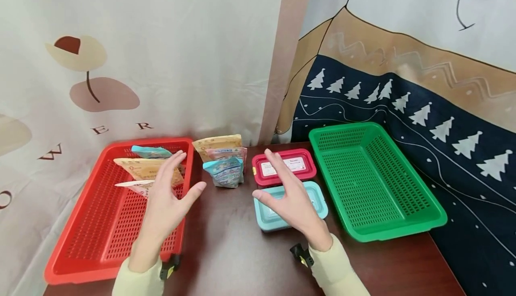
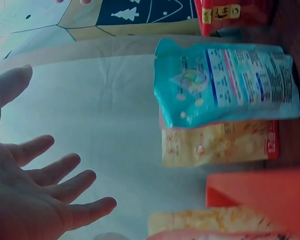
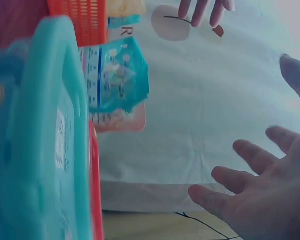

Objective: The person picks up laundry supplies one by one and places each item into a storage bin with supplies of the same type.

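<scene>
My left hand (image 1: 163,204) is held over the right side of a red basket (image 1: 86,242), fingers spread and holding nothing. Beyond it, a tan pouch (image 1: 139,169), a blue pouch (image 1: 151,152) and a pale pink pouch (image 1: 135,186) stand in that basket. My right hand (image 1: 292,202) hovers with fingers extended above a light blue lidded container (image 1: 270,217), partly covering it. A crimson lidded container (image 1: 304,164) lies just behind. Between the hands, farther back, stand a blue pouch (image 2: 225,82), a tan pouch (image 2: 215,145) and a pink pouch (image 3: 127,121), one behind another.
A green basket (image 1: 363,188) sits on the right side of the dark brown table (image 1: 230,251). Printed curtains (image 1: 201,54) hang behind the table and along its right side.
</scene>
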Demonstrator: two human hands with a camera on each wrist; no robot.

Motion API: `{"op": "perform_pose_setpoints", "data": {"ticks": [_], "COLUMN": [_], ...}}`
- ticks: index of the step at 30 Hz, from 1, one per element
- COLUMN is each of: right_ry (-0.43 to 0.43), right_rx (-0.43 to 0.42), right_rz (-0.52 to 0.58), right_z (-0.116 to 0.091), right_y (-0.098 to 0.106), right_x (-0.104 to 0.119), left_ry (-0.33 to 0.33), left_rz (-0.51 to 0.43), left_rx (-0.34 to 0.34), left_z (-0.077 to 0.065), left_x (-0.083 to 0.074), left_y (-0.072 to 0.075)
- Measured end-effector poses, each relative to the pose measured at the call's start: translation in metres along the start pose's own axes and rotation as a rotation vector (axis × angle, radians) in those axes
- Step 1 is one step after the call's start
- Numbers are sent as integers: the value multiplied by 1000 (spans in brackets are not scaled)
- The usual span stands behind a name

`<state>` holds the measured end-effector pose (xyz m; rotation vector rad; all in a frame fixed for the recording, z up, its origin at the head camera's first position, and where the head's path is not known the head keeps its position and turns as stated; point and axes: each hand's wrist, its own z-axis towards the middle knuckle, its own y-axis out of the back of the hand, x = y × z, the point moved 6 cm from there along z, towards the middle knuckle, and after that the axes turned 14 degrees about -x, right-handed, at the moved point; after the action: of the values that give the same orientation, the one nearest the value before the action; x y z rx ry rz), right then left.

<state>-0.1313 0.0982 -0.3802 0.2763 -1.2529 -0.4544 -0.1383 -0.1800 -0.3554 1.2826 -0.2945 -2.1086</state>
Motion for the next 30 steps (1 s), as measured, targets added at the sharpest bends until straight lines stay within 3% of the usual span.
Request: {"op": "perform_pose_setpoints", "data": {"ticks": [4, 11, 21, 30], "right_ry": [-29, 117, 214, 219], "right_rx": [34, 46, 104, 165], "right_rz": [-69, -179, -233, -294], "right_z": [6, 24, 52, 69], "right_y": [4, 3, -11, -25], "right_x": [-1, 6, 22, 22], "left_ry": [21, 24, 54, 67], "left_rz": [0, 37, 59, 83], "left_rx": [34, 68, 69, 101], "left_z": [0, 5, 16, 19], "left_x": [-2, 1, 12, 15], "left_y": [-12, -28, -40, -51]}}
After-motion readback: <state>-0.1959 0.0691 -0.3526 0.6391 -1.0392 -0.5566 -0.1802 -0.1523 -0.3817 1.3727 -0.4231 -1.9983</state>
